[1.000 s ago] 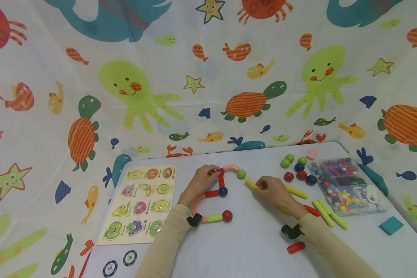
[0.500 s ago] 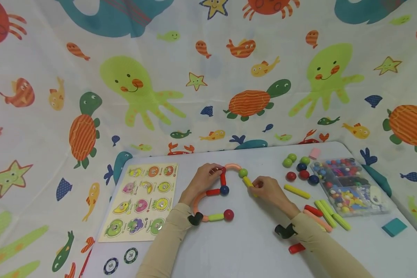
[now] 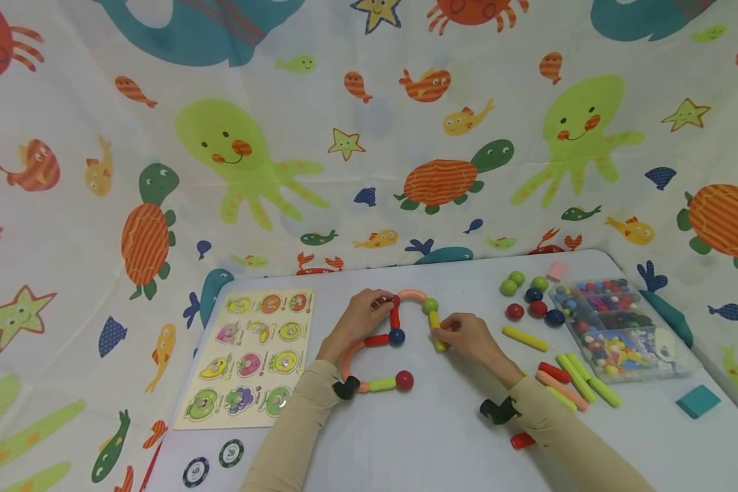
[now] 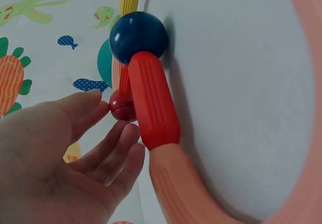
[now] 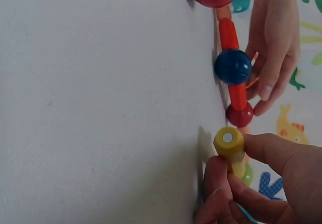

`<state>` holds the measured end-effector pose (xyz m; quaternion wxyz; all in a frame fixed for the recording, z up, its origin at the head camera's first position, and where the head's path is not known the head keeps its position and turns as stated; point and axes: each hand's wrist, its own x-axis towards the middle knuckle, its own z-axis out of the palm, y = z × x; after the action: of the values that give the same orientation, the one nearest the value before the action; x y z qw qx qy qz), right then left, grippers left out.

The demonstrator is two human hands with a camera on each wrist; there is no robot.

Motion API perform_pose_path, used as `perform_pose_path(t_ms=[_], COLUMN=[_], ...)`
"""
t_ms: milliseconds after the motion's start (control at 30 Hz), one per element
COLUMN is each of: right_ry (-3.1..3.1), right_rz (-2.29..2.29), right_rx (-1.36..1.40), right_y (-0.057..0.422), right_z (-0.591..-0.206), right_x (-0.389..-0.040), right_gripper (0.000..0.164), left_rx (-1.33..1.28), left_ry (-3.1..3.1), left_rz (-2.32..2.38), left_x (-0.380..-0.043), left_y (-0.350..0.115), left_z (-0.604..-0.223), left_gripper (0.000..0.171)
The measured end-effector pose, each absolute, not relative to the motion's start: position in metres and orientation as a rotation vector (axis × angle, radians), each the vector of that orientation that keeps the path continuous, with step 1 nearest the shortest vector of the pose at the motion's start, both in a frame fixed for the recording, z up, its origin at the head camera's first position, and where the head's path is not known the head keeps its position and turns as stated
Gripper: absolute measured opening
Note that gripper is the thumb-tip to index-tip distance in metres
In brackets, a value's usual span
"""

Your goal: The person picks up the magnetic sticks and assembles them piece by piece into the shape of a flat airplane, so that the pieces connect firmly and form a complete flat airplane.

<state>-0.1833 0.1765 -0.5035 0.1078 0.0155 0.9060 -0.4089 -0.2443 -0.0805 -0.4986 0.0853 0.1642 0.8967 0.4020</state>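
Observation:
My left hand (image 3: 361, 317) holds a small red ball (image 4: 122, 107) between its fingertips, at the corner of a chain of magnetic sticks and balls. From that ball a red stick (image 3: 395, 317) leads to a blue ball (image 4: 139, 38), then another red stick (image 4: 154, 103) and a curved peach stick (image 3: 348, 358). On the other side, a curved peach stick (image 3: 412, 294) reaches a green ball (image 3: 430, 305). My right hand (image 3: 472, 338) pinches a yellow stick (image 5: 229, 144) with thumb and fingers; its far end meets the green ball. The chain's near end has a yellow-green stick (image 3: 382, 385) and red ball (image 3: 404, 380).
Loose balls (image 3: 538, 309) and several sticks (image 3: 575, 378) lie to the right, beside a clear compartment box (image 3: 646, 373) of beads. A teal block (image 3: 698, 402) sits further right. A fruit puzzle board (image 3: 264, 359) and two round chips (image 3: 231, 452) are at left.
My right hand has brought the yellow stick leftward to the green ball, then swung its near end left and toward me. My left hand has stayed at the red ball.

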Motion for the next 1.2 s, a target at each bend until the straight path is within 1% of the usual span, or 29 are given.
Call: perform_pose_path(t_ms=[233,533,667,900,1200], right_ry=[2.659,2.686,2.728,2.923,3.014], right_rz=[-1.191,-1.192,-1.227,-1.212,-1.189], right_rx=[0.080,0.008,0.012,0.028,0.143], right_y=[0.174,0.181,0.198,0.242,0.291], right_z=[-0.508,-0.500,-0.492,-0.482,-0.484], right_x=[-0.184,-0.185,-0.188,-0.195,-0.194], right_gripper=[0.033,0.030,0.032,0.039,0.041], left_rx=[0.484,0.528,0.541,0.592,0.655], left_ry=[2.680,2.690,2.721,2.752,2.704], left_rz=[1.180,1.186,1.181,1.231,1.277], left_x=[-0.244,-0.241,-0.240,-0.235,-0.228], left_y=[-0.079,-0.084,-0.087,-0.090,-0.077], left_z=[-0.498,-0.499,-0.500,-0.498,-0.490], left_gripper=[0.031,0.033,0.035,0.033,0.033])
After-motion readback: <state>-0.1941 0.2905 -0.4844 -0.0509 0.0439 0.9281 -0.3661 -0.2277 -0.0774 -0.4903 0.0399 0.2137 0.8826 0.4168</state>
